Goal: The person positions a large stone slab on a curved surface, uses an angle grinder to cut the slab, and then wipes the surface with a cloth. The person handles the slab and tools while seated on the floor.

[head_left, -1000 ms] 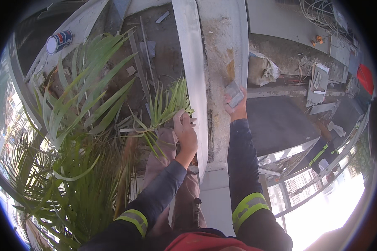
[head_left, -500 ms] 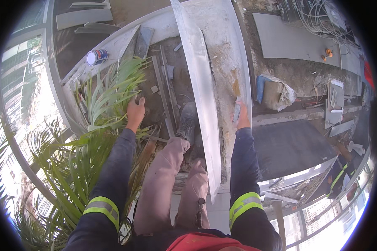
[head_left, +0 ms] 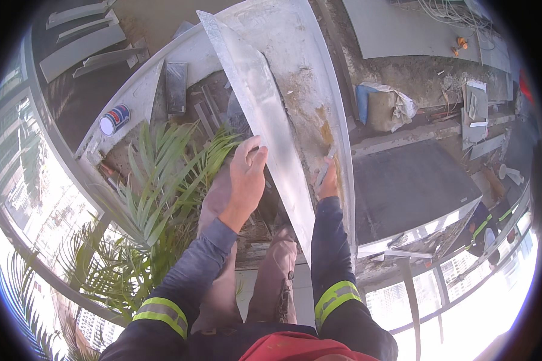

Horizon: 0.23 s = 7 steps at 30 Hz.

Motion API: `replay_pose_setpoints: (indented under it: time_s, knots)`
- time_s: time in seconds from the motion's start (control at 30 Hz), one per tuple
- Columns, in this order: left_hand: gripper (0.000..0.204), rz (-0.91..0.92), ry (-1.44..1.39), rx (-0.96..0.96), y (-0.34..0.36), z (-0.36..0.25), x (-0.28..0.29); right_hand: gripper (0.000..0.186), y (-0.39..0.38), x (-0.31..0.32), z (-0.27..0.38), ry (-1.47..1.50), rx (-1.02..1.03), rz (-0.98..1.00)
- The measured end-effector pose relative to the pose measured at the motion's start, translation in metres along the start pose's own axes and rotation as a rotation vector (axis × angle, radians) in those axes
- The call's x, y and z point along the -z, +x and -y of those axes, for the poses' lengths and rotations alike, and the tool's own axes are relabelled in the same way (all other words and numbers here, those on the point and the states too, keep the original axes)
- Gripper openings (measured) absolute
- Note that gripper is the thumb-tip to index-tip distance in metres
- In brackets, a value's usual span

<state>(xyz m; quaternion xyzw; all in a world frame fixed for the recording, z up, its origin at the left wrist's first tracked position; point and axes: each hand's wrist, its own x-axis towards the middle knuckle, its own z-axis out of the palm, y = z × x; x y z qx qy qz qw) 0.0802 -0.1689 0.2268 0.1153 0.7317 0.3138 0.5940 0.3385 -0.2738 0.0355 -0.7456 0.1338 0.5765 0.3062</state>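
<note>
A long pale metal sheet, folded along its length, stands on edge over the white-coated curved ledge. My left hand is at the sheet's left edge, with its fingers bent and the thumb apart from them. Its fingertips look close against the metal; whether they touch it I cannot tell. On the other side of the sheet, over the ledge, my right hand is closed around a small grey flat object, too little of which shows to name it. Green palm fronds spread left of my left arm.
A blue and white paint can lies on its side on the ledge at left. Metal offcuts lie beyond it. On the right are a dark flat-topped box, a dirty sack and a large grey board.
My left hand has moved from the palm fronds rightward to the metal sheet's edge. My right hand has shifted slightly down and left in view. The view has turned and moved.
</note>
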Motion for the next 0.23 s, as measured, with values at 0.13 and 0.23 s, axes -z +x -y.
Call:
replay_pose_setpoints:
  time_s: [0.13, 0.23]
  knots:
    - [0.052, -0.096, -0.614, 0.327, -0.025, -0.04, -0.021, 0.043, 0.005, -0.037, 0.013, 0.395, -0.251, -0.225]
    - [0.057, -0.088, -0.612, 0.29, -0.021, -0.025, -0.014, 0.04, 0.078, -0.029, 0.017, 0.651, -0.164, -0.027]
